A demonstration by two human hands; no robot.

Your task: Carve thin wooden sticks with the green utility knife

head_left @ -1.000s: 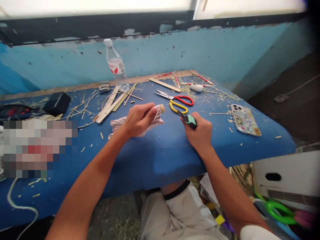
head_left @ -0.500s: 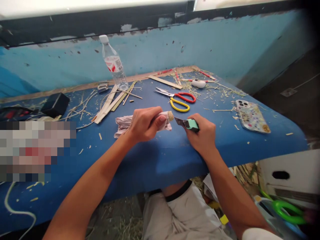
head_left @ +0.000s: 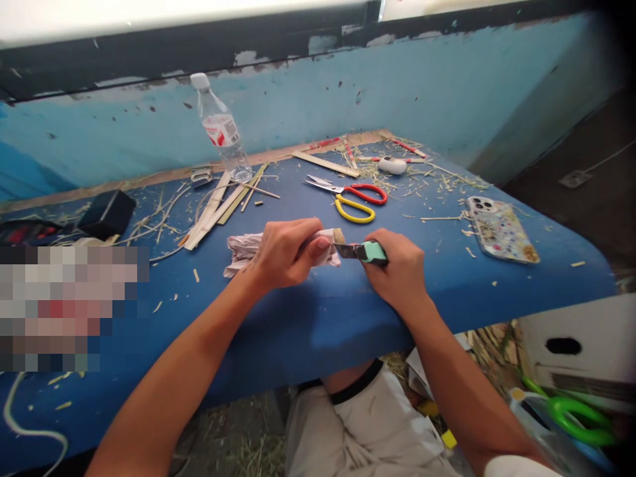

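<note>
My left hand (head_left: 291, 252) is closed around a stick-like piece wrapped in crumpled pinkish-white cloth or paper (head_left: 243, 252). The tan, blunt end of the piece (head_left: 338, 236) pokes out of the wrapping past my thumb; what it is made of I cannot tell. My right hand (head_left: 397, 262) grips a utility knife (head_left: 373, 253) with a mint-green and black handle. Its blade points left and meets or nearly meets the wrapping just below the tan end. Beyond my hands lie scissors (head_left: 355, 202) with one red and one yellow handle loop.
On the blue table (head_left: 278, 338) stand a water bottle (head_left: 222, 129) and a black box (head_left: 106, 213). Flat wooden strips (head_left: 209, 212), shavings, a white oval device (head_left: 392, 165) and a phone (head_left: 501, 228) lie around. A white box (head_left: 581, 351) sits below the right edge.
The knife in my right hand has moved slightly left and down, bringing its blade from beside the tan end to the wrapping's edge. My left hand keeps its hold.
</note>
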